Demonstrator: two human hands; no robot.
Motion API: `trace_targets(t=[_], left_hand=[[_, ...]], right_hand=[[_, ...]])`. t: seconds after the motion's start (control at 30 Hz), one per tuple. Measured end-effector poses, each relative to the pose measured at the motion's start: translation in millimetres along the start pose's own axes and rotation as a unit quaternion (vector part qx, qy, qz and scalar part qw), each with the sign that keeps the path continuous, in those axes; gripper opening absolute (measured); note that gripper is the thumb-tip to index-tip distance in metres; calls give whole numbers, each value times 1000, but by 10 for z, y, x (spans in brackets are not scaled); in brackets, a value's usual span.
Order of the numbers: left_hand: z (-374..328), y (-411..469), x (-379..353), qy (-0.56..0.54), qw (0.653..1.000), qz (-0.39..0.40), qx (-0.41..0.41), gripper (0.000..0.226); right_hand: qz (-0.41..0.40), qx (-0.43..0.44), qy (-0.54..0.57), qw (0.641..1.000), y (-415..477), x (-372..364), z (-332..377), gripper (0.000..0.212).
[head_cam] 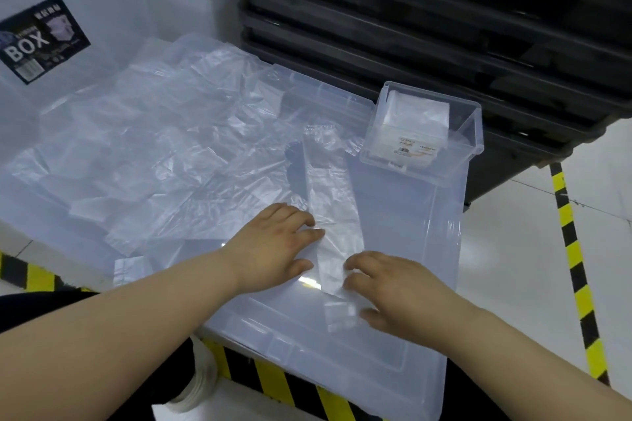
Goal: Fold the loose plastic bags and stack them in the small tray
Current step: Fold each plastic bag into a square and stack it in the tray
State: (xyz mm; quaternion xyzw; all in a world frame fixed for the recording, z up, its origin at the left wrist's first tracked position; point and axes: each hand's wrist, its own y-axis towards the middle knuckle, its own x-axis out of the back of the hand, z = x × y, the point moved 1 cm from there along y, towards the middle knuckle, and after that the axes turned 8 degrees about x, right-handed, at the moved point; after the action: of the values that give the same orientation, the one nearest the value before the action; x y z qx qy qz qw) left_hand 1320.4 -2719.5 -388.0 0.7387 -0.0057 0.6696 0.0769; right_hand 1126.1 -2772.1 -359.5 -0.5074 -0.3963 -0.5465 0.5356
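The bag (337, 215) being folded lies as a long narrow strip on the clear lid (410, 215) of a big storage box, and it runs from the hands toward the small tray (475, 133). The left hand (273, 243) is released, with flat fingers pressing on the left edge of the strip. The right hand (400, 290) has bent fingers on the near end and seems to pinch it against the thumb.

The small tray stands at the far right corner of the lid and already holds a stack of folded bags (415, 116). The loose bags (154, 147) are spread on the left.

In my judgement the film is thin and slippery, so the fold can spring open when the pressing hand lifts. The strip can also slide on the smooth lid and become crooked. A loose neighbour bag touches its left side and could be caught into the next fold.
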Motion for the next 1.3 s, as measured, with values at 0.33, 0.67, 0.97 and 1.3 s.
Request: trace_targets(t=[0.33, 0.67, 0.97, 1.3], left_hand=[[-92, -66, 43, -66, 992, 104, -31, 55], [-120, -39, 17, -248, 966, 47, 50, 57], [-157, 45, -3, -436, 847, 99, 288, 15], [-178, 42, 17, -352, 884, 39, 305, 28]], right_hand=[[-81, -32, 26, 996, 74, -50, -74, 11], [-151, -245, 418, 862, 186, 143, -196, 32], [-157, -375, 471, 783, 413, 68, -381, 24], [-107, -431, 415, 794, 614, 123, -405, 29]])
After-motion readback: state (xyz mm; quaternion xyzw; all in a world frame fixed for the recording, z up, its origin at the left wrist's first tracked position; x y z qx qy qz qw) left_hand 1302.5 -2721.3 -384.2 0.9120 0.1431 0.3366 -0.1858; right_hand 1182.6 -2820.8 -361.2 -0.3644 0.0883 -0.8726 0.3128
